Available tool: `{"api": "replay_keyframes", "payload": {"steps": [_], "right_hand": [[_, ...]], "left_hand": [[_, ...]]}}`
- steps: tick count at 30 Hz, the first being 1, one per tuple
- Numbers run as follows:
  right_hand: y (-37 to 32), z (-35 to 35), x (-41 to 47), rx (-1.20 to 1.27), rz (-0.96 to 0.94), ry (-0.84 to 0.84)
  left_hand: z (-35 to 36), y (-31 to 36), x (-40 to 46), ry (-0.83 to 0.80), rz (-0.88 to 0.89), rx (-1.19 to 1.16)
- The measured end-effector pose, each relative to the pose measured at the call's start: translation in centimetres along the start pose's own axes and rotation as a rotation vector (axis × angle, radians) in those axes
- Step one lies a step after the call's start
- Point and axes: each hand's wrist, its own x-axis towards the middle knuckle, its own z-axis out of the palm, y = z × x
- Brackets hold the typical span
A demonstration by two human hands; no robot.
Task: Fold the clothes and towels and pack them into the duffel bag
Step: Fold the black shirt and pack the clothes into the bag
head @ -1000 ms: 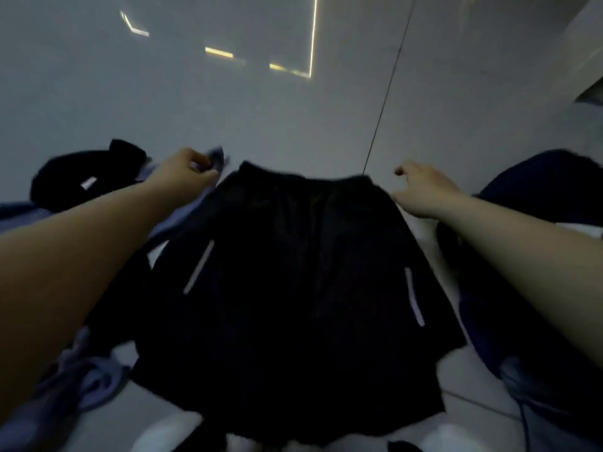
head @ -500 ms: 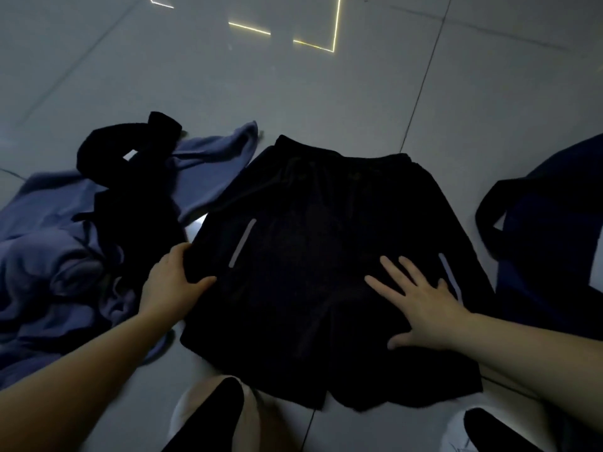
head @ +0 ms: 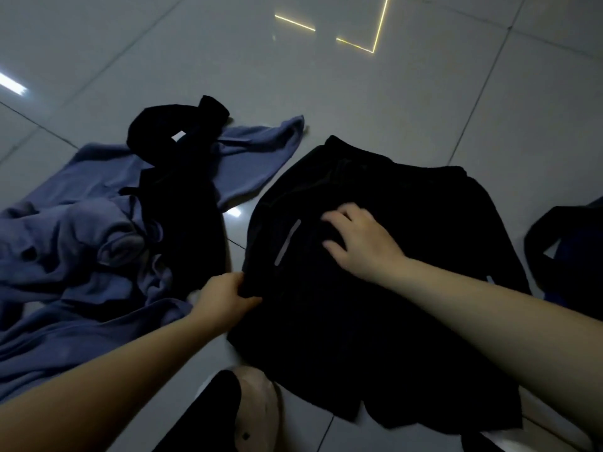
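Shorts (head: 375, 337) flat; L hand (head: 225, 296) pinches edge, R hand (head: 360, 241) on top

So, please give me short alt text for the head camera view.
Black shorts lie flat on a grey tiled floor; the left hand grips their edge, the right hand presses on top. Blue cloth lies crumpled left.

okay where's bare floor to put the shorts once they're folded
Bare tile lies open beyond the black shorts and the blue cloth. Only a thin strip separates shorts from the black garment. The duffel bag crowds the right.
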Motion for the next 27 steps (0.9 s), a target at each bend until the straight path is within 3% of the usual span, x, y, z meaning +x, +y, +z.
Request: {"api": "replay_keyframes", "payload": {"steps": [3,5,9,12,15,20,22,27], "right_hand": [[-3.7,0.4,5.2,-0.086,-0.008,-0.011],[-5.6,0.6,7.6,-0.137,-0.023,-0.148],[-7.1,1.5,10.2,-0.084,0.108,-0.341],[-7.7,2.3,10.5,-0.127,0.239,-0.362],[-8.1,2.3,10.7,-0.113,0.311,-0.251],[-9.4,-0.2,12.0,0.014,-0.008,-0.033],[-9.7,-1.5,12.3,0.16,-0.059,0.038],[-6.0,-4.6,10.0,0.43,0.038,0.148]], "left_hand": [[-0.1,0.2,-0.6,0.1,0.152,-0.056],[-0.1,-0.2,-1.3,0.142,0.245,-0.128],[0.2,-1.7,-2.9,0.277,0.564,-0.021],[0.1,-3.0,-3.2,0.287,0.567,-0.071],[-1.0,-3.7,-3.1,0.311,0.473,-0.144],[-5.3,-3.5,-3.1,0.336,0.374,-0.415],[-6.7,-2.7,-3.6,0.276,0.409,-0.532],[-6.4,1.9,-4.0,-0.001,0.626,-0.487]]}}
